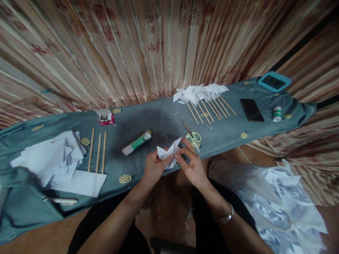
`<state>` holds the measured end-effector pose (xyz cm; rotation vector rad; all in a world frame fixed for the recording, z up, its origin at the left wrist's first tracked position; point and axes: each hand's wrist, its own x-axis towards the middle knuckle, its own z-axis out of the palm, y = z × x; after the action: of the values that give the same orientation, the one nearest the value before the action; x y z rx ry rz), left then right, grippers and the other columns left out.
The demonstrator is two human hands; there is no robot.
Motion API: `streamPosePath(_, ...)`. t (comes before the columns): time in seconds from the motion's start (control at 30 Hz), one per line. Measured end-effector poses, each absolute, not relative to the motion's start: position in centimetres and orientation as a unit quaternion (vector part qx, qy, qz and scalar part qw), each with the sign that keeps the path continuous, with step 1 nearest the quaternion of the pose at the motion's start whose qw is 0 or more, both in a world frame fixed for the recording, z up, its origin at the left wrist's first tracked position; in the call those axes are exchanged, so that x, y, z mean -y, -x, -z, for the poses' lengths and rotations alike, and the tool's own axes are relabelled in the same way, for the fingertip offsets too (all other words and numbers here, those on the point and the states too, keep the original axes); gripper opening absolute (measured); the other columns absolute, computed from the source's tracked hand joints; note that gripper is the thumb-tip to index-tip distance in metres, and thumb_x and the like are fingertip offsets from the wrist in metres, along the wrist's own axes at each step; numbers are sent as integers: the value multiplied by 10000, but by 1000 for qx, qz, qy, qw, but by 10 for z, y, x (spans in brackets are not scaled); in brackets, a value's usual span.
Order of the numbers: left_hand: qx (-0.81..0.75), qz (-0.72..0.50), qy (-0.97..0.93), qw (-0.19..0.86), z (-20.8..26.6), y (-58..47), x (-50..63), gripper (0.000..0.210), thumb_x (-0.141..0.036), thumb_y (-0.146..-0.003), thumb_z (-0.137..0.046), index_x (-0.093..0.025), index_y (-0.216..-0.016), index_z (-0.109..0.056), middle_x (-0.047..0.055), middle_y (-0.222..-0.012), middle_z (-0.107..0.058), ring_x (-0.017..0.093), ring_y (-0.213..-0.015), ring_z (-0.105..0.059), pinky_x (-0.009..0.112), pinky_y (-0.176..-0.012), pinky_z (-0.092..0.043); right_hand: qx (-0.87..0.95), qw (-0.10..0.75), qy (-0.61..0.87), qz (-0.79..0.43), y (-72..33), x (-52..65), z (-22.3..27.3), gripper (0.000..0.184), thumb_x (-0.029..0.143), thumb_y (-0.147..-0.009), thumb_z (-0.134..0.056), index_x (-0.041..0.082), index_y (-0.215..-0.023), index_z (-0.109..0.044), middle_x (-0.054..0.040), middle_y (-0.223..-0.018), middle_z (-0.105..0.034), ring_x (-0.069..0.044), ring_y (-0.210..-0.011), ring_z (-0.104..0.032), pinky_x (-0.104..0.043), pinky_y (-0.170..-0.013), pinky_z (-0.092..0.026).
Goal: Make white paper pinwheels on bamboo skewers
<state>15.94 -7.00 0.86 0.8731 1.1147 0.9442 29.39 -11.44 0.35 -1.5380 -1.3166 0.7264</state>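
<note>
Between my two hands is a white paper pinwheel (169, 151), its blades folded up, held over the near edge of the cloth-covered table. My left hand (155, 165) grips its left side, thumb pressed near the middle. My right hand (191, 163) pinches the paper close to the centre with thumb and fingers; whether a pin sits there is hidden. Just beyond my right hand lie green-handled scissors (194, 136). A glue stick (137, 143) with a green label lies left of the paper. Finished-looking pinwheels on wooden sticks (201, 93) lie in a row at the back.
At left are a pile of white paper (53, 155), wooden sticks (98, 151), a pen (63, 201) and a small red box (106, 119). Rightward lie a phone (251, 109), a small green-labelled tube (277, 114) and a blue-framed device (274, 81). A filled plastic bag (280, 208) stands below.
</note>
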Motion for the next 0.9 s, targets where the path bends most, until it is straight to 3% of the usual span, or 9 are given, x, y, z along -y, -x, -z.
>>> streamPosePath(0.1,-490,-414,-379,667,-11,-158,70,317,-296,-470,-837,-130,-704,-701,-23,-585,-645,96,-515,-524,216,-525,-416,517,500,629,-296,-292,115,-5,108,315,-799,-631,225,-854,-656,-100,-1409,-510,-274,-1356,-421,-503,-1127,-291)
streamPosePath(0.23,-484,-421,-363,676,-15,-157,72,327,-295,-470,-850,-132,-714,-705,-14,-601,-664,104,-525,-545,220,-536,-426,474,537,623,-316,-290,114,-1,419,316,-755,-682,230,-1156,-591,-114,-1407,-508,-268,-1322,-460,-488,-1107,-342)
streamPosePath(0.33,-483,-419,-354,682,-18,-157,72,344,-292,-453,-863,-133,-718,-712,-13,-603,-667,106,-522,-548,224,-541,-430,443,559,594,-372,-289,112,3,537,333,-751,-700,229,-1251,-531,-110,-1356,-561,-251,-1277,-510,-466,-1095,-373)
streamPosePath(0.5,-486,-413,-354,684,-19,-156,72,358,-296,-442,-872,-131,-720,-716,-18,-591,-657,101,-512,-536,226,-540,-429,393,566,556,-464,-290,111,3,590,336,-718,-735,235,-1250,-499,-49,-1050,-714,-206,-986,-666,-375,-909,-516)
streamPosePath(0.63,-475,-417,-350,691,-17,-156,71,369,-311,-429,-878,-132,-707,-714,-13,-599,-664,105,-525,-547,231,-553,-438,370,566,549,-492,-290,111,-3,605,313,-689,-759,234,-1230,-498,15,-842,-714,-153,-742,-660,-301,-739,-532)
streamPosePath(0.9,-470,-418,-340,699,-17,-155,72,353,-305,-434,-877,-135,-695,-711,-10,-617,-677,100,-539,-551,224,-564,-434,347,570,546,-507,-289,112,-4,559,326,-653,-782,243,-1152,-546,26,-800,-718,-160,-694,-666,-295,-676,-534)
